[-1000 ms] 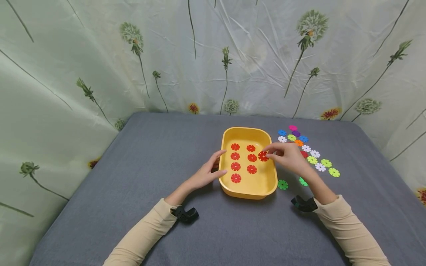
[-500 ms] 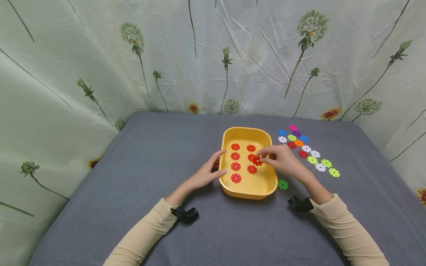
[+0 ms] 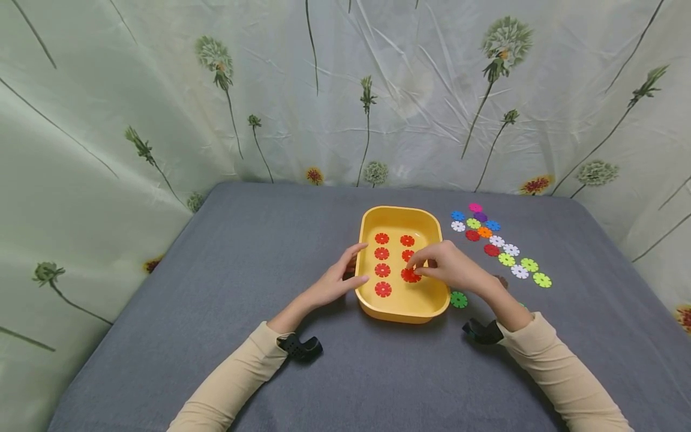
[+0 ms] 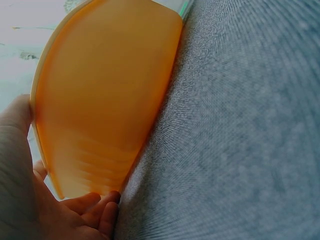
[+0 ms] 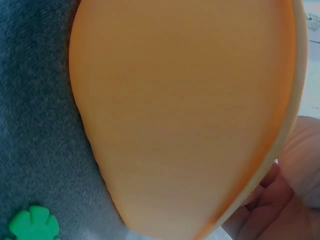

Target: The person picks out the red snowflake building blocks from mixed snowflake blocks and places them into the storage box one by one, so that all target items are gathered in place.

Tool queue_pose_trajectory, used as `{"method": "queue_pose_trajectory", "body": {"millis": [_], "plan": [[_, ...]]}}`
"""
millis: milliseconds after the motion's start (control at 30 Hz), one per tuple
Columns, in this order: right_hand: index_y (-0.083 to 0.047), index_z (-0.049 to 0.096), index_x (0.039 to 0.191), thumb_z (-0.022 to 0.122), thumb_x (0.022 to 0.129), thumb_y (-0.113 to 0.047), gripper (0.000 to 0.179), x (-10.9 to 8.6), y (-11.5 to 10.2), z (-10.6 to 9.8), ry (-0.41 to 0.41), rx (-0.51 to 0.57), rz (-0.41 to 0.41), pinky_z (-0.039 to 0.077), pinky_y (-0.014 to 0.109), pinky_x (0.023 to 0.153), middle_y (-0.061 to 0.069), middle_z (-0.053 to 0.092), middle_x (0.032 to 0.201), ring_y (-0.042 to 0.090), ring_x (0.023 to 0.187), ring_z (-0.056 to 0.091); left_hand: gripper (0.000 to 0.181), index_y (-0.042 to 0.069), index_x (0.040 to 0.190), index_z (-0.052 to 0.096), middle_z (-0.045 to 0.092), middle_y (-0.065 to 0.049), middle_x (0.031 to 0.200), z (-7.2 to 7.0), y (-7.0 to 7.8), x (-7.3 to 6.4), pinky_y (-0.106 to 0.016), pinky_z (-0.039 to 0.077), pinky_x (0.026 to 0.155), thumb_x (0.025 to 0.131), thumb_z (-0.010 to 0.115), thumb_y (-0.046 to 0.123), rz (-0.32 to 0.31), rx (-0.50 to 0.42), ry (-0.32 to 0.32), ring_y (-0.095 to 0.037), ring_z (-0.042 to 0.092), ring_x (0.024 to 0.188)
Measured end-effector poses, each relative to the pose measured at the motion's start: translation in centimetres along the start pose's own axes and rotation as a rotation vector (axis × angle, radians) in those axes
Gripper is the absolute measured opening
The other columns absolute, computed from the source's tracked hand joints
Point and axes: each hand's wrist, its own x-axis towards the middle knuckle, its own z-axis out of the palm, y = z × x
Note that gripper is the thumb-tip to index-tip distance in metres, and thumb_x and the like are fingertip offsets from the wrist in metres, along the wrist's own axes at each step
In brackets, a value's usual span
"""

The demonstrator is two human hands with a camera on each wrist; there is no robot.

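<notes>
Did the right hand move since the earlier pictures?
Yes. Against the yellow tray, which stayed put, the right hand has moved left and nearer the person.

A pale curtain (image 3: 302, 129) with printed dandelions (image 3: 506, 39) and red-yellow flowers (image 3: 535, 184) hangs behind the grey cloth (image 3: 270, 252) and at its two sides. The curtain is creased, and soft light shines on it.

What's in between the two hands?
Between the left hand and the right hand, the head view shows red flower-shaped pieces inside the yellow tub.
</notes>
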Motion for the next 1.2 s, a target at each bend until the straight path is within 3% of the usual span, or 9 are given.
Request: {"method": "queue_pose_trajectory", "body": {"millis": [200,367,633,767,900,1200], "plan": [[-0.012,0.073,0.091,0.072,0.08,-0.008,0.012,0.3,-0.2,0.3,-0.064,-0.047,-0.054,0.049,0.017,0.064,-0.001,0.072,0.085,0.005,0.07,0.056,0.068,0.026,0.147,0.019,0.04,-0.016,0.144,0.1,0.0,0.0,-0.047,0.037,0.107,0.092,0.058,0.027,0.009,-0.007,-0.005,-0.029,0.047,0.128],[-0.013,0.073,0.089,0.073,0.079,-0.009,0.011,0.6,-0.5,0.6,-0.099,-0.076,-0.051,0.049,0.017,0.064,-0.002,0.071,0.083,0.004,0.068,0.055,0.068,0.029,0.146,0.02,0.041,-0.014,0.144,0.0,-0.1,0.1,-0.045,0.038,0.107,0.091,0.058,0.029,-0.001,-0.005,-0.001,-0.026,0.048,0.128],[-0.014,0.073,0.085,0.073,0.079,-0.009,0.008,0.9,-0.5,1.2,-0.154,-0.129,-0.04,0.049,0.016,0.064,-0.005,0.069,0.077,0.003,0.067,0.054,0.069,0.021,0.148,0.018,0.039,-0.018,0.145,-0.1,0.4,0.0,-0.047,0.038,0.107,0.092,0.057,0.023,0.008,-0.003,-0.01,-0.03,0.047,0.129],[-0.016,0.073,0.085,0.073,0.079,-0.011,0.007,1.0,-0.6,1.2,-0.185,-0.14,-0.02,0.047,0.015,0.062,-0.006,0.066,0.073,0.002,0.064,0.052,0.07,0.022,0.148,0.019,0.039,-0.016,0.145,-0.1,0.4,0.1,-0.047,0.037,0.107,0.091,0.058,0.029,-0.003,-0.004,-0.007,-0.029,0.046,0.129],[-0.016,0.072,0.083,0.073,0.079,-0.011,0.006,1.2,-0.8,1.3,-0.197,-0.167,-0.003,0.046,0.015,0.061,-0.007,0.065,0.071,0.003,0.063,0.051,0.07,0.025,0.147,0.02,0.04,-0.013,0.144,-0.1,-0.1,0.2,-0.045,0.038,0.107,0.09,0.059,0.036,-0.005,0.001,0.002,-0.026,0.047,0.128],[-0.017,0.072,0.082,0.072,0.079,-0.009,0.008,1.2,-1.3,1.8,-0.176,-0.275,0.045,0.042,0.018,0.059,-0.007,0.063,0.069,0.006,0.062,0.048,0.069,0.026,0.147,0.019,0.039,-0.015,0.145,0.0,0.0,0.1,-0.046,0.038,0.107,0.091,0.058,0.031,-0.006,-0.002,-0.002,-0.028,0.047,0.129]]}}
